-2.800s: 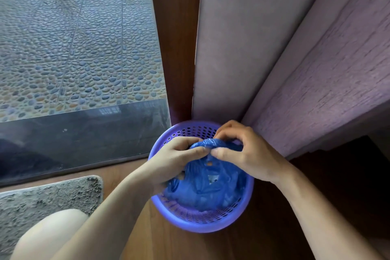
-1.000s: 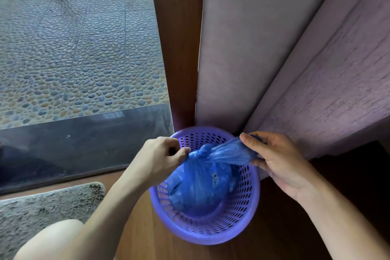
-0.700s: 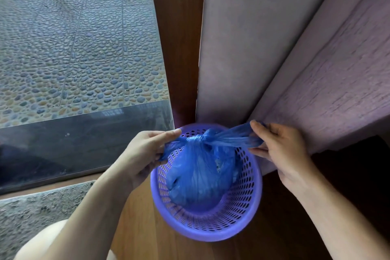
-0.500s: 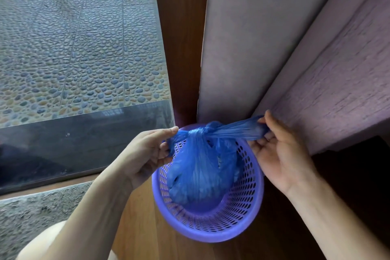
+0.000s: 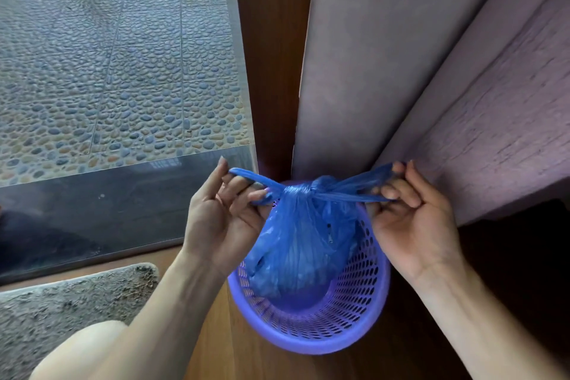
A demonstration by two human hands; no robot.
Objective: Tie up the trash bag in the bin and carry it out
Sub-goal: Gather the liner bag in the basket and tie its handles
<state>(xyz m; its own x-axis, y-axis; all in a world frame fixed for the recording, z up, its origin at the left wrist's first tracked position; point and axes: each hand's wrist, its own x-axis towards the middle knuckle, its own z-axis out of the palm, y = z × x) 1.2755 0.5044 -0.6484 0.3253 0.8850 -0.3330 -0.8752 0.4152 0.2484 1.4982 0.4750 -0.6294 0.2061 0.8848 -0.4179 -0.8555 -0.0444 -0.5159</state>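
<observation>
A blue plastic trash bag point(image 5: 302, 244) sits inside a purple perforated bin point(image 5: 354, 311) on the wooden floor. The bag's neck is gathered into a knot point(image 5: 305, 190) above the bin's far rim. Two stretched ends run out sideways from the knot. My left hand point(image 5: 222, 216) grips the left end, palm up, fingers hooked through the plastic. On the other side, my right hand point(image 5: 410, 216) holds the right end, pulled taut. The bag's body hangs partly lifted within the bin.
The bin stands in a corner against a grey curtain point(image 5: 385, 55) and a purple textured surface point(image 5: 509, 139). A brown wooden frame point(image 5: 271, 55) and a glass pane point(image 5: 108, 86) over pebbled ground are behind. A grey mat point(image 5: 61, 305) lies at the lower left.
Both hands have pulled the bag's two ends apart sideways and upward, drawing the knot tight. The bag has risen a little in the bin.
</observation>
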